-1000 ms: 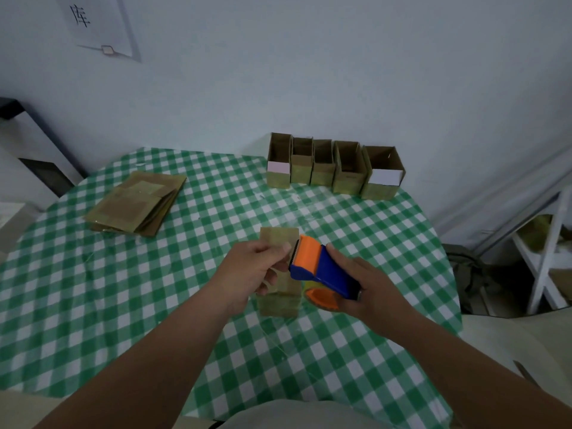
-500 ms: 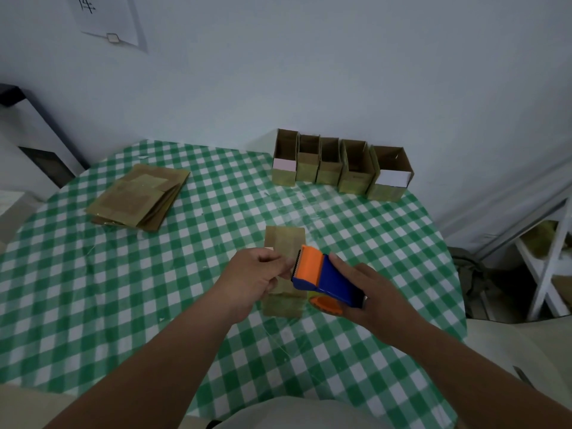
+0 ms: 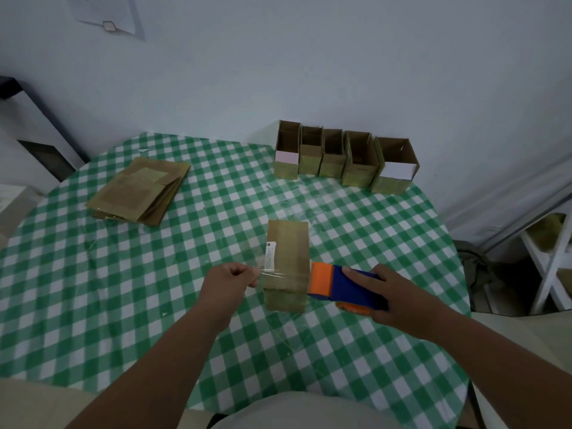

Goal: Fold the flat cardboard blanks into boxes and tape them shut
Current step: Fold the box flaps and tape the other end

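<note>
A folded brown cardboard box lies on the checked table in front of me. My right hand grips a blue and orange tape dispenser at the box's right edge. My left hand pinches the free end of a clear tape strip left of the box. The strip is stretched across the near part of the box, from my left fingers to the dispenser. A stack of flat cardboard blanks lies at the far left of the table.
Several open folded boxes stand in a row at the table's far edge by the wall. The round table has a green and white cloth. A white wooden frame stands on the floor to the right.
My hands have moved apart. The left hand pulled the tape end to the left while the dispenser went right, so a strip now spans the box, which was half hidden before.
</note>
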